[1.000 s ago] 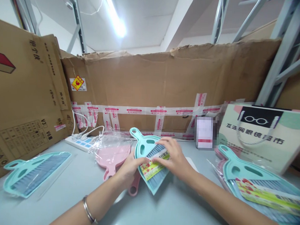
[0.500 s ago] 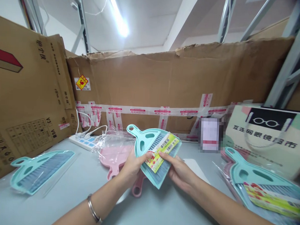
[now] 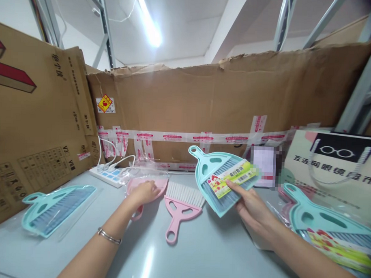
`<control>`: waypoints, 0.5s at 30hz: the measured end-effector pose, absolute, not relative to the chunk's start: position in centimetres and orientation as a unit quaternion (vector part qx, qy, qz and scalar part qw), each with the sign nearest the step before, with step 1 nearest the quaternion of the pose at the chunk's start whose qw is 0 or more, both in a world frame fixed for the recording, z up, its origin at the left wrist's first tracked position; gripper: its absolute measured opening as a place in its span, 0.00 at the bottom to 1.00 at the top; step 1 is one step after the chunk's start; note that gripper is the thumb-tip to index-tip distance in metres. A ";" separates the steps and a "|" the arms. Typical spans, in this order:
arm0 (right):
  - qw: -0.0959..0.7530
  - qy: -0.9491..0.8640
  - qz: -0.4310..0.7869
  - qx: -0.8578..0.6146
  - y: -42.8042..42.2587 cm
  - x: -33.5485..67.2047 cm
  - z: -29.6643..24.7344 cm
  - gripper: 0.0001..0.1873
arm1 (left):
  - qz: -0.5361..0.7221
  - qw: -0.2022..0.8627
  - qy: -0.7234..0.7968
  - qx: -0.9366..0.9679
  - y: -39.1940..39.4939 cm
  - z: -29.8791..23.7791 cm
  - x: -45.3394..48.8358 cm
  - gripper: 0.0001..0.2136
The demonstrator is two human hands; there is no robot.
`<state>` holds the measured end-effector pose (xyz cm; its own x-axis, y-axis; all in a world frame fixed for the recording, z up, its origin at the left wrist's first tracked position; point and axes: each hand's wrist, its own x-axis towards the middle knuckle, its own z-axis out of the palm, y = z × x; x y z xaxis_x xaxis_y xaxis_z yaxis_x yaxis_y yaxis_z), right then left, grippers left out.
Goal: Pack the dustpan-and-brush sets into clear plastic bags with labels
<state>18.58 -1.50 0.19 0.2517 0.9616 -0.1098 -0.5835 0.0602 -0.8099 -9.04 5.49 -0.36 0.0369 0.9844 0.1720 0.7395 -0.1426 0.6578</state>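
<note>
My right hand (image 3: 256,212) grips a turquoise dustpan-and-brush set (image 3: 204,172) by its lower right edge, holding it tilted above the table. A yellow-green printed card (image 3: 233,177) wraps the set, with the thumb on it. My left hand (image 3: 145,192) lies over a pink dustpan (image 3: 160,188) on the table, its fingers curled on the pan; the fingertips are partly hidden. Between the two hands lies a pink brush (image 3: 180,214) with pale bristles pointing away from me and its handle toward me.
A bagged turquoise dustpan set (image 3: 57,209) lies at left. More sets (image 3: 325,219) are stacked at right, before a paper bag (image 3: 327,172). Behind stand a power strip (image 3: 106,174), crumpled clear plastic (image 3: 142,170), a blurred upright item (image 3: 265,166) and a cardboard wall (image 3: 180,102).
My left hand has let go of the turquoise set and moved left onto the pink dustpan. My right hand has carried the set rightward and slightly up, uncovering the pink brush.
</note>
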 end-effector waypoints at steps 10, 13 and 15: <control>0.677 -0.236 0.558 -0.418 -1.4 18.7 -0.9 0.14 | -0.046 -0.022 0.690 0.722 4.0 2.7 -9.9 0.08; 0.658 -0.238 0.578 -0.419 -1.8 18.3 -0.8 0.16 | 0.086 -0.100 0.640 0.757 4.4 2.7 -9.8 0.10; 0.651 -0.241 0.587 -0.417 -2.1 18.2 -0.6 0.17 | 0.161 -0.131 0.568 0.797 4.5 2.5 -9.3 0.10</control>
<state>18.18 -2.10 -0.59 0.1955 0.9647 -0.1763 -0.5624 -0.0370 -0.8261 -9.30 4.53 2.52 0.3035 0.8621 0.4057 0.9467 -0.3212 -0.0257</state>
